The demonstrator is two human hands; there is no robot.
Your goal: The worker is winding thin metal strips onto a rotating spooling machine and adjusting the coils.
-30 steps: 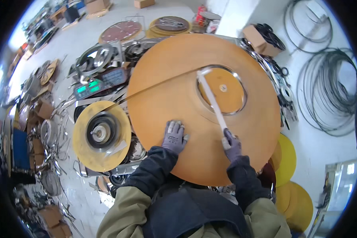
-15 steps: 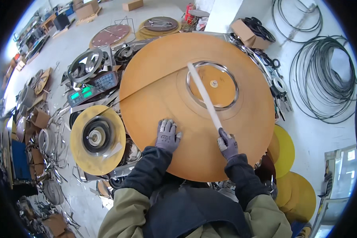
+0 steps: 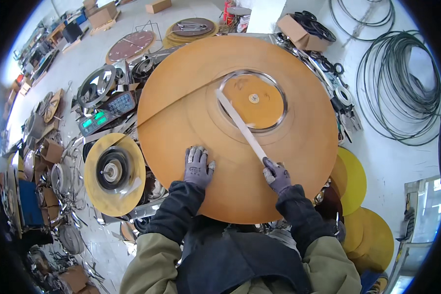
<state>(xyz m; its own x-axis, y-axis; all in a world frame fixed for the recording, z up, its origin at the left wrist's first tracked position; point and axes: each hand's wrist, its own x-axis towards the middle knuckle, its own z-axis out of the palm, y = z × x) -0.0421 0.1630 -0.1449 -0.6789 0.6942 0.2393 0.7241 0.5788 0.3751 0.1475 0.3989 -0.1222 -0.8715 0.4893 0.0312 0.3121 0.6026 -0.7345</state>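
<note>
I'd call this a metal workshop from where I sit; a big orange disc (image 3: 171,122) fills the middle of the frame, with hand tools (image 3: 349,122) crowded along its right side and a scale (image 3: 120,104) with green-lit readouts at its left. Coils of dark wire or cable (image 3: 397,88) lie at the upper right; metal strips (image 3: 78,218) litter the pale floor (image 3: 95,54) at left; cardboard boxes (image 3: 102,15) stand at the upper left.
</note>
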